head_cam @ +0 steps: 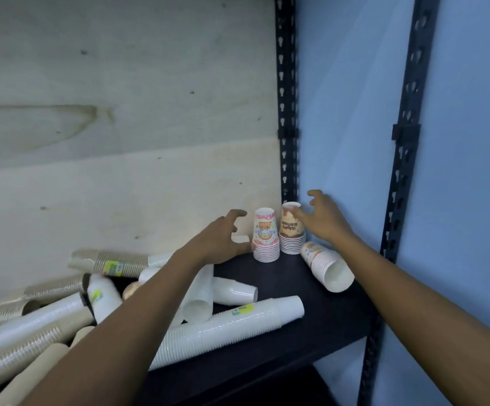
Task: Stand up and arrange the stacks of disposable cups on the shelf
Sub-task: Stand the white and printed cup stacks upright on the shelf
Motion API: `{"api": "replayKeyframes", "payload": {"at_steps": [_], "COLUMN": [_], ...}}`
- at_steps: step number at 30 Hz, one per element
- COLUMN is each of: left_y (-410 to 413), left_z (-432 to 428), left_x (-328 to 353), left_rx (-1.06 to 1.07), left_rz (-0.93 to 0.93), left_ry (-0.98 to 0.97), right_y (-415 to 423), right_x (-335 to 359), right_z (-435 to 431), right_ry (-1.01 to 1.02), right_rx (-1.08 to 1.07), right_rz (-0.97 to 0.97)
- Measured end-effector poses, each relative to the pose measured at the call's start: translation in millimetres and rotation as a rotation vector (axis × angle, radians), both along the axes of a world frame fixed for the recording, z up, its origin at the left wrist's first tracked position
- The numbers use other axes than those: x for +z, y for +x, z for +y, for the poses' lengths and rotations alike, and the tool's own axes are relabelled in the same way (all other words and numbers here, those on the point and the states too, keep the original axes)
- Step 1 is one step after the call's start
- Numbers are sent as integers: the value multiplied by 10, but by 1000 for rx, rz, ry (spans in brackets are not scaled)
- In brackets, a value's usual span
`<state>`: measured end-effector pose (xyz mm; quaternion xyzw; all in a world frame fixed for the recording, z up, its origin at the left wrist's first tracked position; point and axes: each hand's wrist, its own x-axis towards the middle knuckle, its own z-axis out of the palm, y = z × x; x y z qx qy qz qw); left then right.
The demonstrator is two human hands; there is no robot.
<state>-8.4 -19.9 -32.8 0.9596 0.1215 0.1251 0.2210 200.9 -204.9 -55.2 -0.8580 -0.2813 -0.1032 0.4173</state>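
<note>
a: where do things stand?

b: two printed stacks are upright in the back right corner of the shelf (281, 276): the pink stack (265, 238) and, just beside it, the brown stack (292, 230). your left grip (217, 241) is by the pink one, fingers spread and loosely curved, holding nothing. your right grip (322, 221) is by the top of the brown one, also spread and holding nothing. i cannot tell whether a fingertip touches the top cup.

a: so what's the step?

b: as i read it, squaring up that pair and then reaching for the next stack. the fallen printed stack (327, 266) lies on its side near the right edge, mouth toward you, close under your right wrist.

a: how do you do it well?

b: nudge the two uprights low, near their rims on the shelf, not at the top cup, because a push up high would likely tip them. mind your right forearm over the fallen one, as it looks ready to roll off the edge. take it round the middle and set it rim down beside the brown stack.

a: and the rest?

b: the long white stack (226, 329) and the kraft stack (112, 263) lie flat to the left. they look tall, so i'd use both grips for them and stand them against the back panel (120, 142).
</note>
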Motion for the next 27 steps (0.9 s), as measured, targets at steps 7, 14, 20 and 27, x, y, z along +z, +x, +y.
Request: {"api": "replayKeyframes", "payload": {"at_steps": [7,14,20,27], "left_y": [-580,-779,-739,-652], "left_z": [98,80,25,62], "left_x": [-79,-148,-133,-214], "left_rx": [206,424,461,493], "left_rz": [66,131,130,140], "left_ry": [152,144,14,-15], "right_y": [-288,-580,-729,-721], "right_x": [-140,-191,-151,-194], "right_z": [-348,-474,-518,-522], "right_ry": [-485,-620,-580,-539], "right_rx": [-50,-33,38,73], "right_rz": [24,107,233,285]}}
